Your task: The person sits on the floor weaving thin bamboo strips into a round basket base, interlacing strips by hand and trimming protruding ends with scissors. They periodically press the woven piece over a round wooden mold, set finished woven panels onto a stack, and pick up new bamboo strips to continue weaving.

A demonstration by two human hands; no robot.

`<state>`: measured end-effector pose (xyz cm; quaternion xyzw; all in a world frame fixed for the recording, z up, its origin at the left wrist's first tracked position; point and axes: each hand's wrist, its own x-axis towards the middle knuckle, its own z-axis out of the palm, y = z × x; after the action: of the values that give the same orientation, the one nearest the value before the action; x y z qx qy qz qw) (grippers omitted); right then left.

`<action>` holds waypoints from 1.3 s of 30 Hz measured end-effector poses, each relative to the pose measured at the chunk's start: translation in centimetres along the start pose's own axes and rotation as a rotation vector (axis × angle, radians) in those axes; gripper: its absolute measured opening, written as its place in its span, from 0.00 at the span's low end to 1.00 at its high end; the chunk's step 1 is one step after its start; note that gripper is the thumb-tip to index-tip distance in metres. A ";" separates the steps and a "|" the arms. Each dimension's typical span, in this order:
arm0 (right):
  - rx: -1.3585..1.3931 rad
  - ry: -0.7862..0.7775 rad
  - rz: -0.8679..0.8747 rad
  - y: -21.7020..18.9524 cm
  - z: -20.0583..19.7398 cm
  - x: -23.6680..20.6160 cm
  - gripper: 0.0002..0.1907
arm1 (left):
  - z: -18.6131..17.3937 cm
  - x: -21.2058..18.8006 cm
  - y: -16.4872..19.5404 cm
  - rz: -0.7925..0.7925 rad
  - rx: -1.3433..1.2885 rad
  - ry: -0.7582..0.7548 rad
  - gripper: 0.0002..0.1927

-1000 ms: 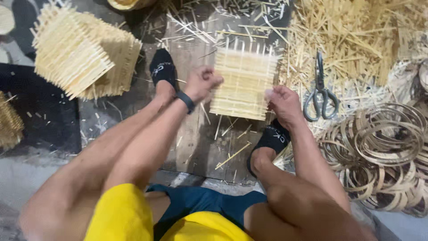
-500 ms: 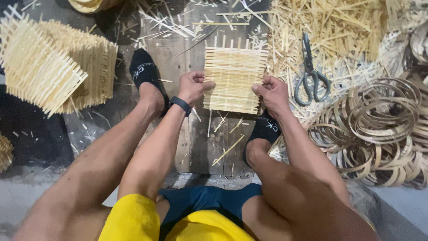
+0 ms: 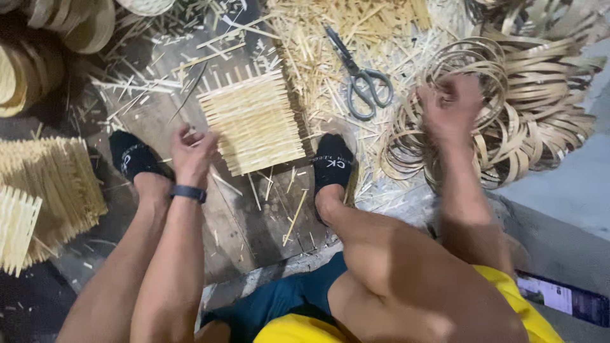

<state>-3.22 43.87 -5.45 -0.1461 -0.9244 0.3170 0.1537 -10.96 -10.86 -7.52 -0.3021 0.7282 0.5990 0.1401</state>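
Bamboo mat (image 3: 252, 124) held by L hand (image 3: 190, 155); R hand (image 3: 450, 108) on hoops (image 3: 508, 121).

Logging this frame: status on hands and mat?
Left hand on woven mat edge. Right hand in bamboo ring pile, grip unclear. Scissors lie between.

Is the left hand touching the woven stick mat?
Touching. The head view shows the left hand with its fingers resting on the left edge of the woven stick mat, with no gap between them.

Wooden board (image 3: 241, 222) (splinter-strewn), woven mat (image 3: 254, 124), scissors (image 3: 362, 79)
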 end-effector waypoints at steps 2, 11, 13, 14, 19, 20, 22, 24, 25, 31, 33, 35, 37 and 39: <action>-0.240 0.098 0.042 3.5 -4.9 -0.8 0.16 | -1.2 0.4 -0.1 0.105 -0.089 0.011 0.40; 0.032 -0.130 0.945 5.6 -9.1 -4.6 0.15 | -3.8 0.2 1.3 0.112 -0.096 0.120 0.33; 0.155 -0.061 0.831 5.6 -8.8 -4.8 0.13 | -3.4 -0.7 2.4 0.129 -0.115 0.123 0.32; 0.137 -0.039 0.768 5.6 -9.0 -4.6 0.10 | -3.2 -1.3 3.1 0.136 -0.124 0.125 0.32; -0.168 0.101 0.098 1.0 -12.5 -1.0 0.01 | -0.1 -5.5 8.8 0.470 0.174 0.125 0.30; -0.116 0.086 0.016 -1.2 -12.9 0.2 0.02 | 1.5 -6.7 10.1 0.543 0.235 0.129 0.30; -0.106 -0.006 -0.236 -6.9 -12.9 2.5 0.06 | 5.5 -9.0 13.0 0.764 0.125 -0.066 0.22; -0.076 -0.241 -0.445 -13.5 -11.9 4.1 0.08 | 9.4 -12.0 15.4 0.563 0.139 -0.355 0.20; 0.000 -0.400 -0.487 -16.8 -11.2 4.7 0.09 | 11.3 -13.8 16.2 0.436 0.149 -0.453 0.21; 0.238 -0.469 -0.735 -28.6 -8.4 6.8 0.09 | 12.3 -19.5 18.4 0.121 -0.485 -0.574 0.23; 0.134 -0.453 -0.732 -29.8 -7.1 6.9 0.10 | 10.3 -19.1 18.6 0.066 -0.556 -0.581 0.21; 0.129 -0.483 -0.810 -30.6 -5.4 6.1 0.07 | 8.5 -18.2 18.6 -0.008 -0.527 -0.600 0.20; 0.142 -0.489 -0.911 -31.8 -3.1 4.8 0.04 | 6.8 -16.3 19.1 -0.231 -0.513 -0.644 0.26; 0.123 -0.445 -1.028 -33.3 -0.7 3.6 0.08 | 5.3 -15.1 19.4 -0.339 -0.534 -0.757 0.31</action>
<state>-12.02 20.39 16.82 0.4029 -0.8665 0.2779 0.0978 -11.84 0.23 14.97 -0.2028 0.3880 0.8013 0.4078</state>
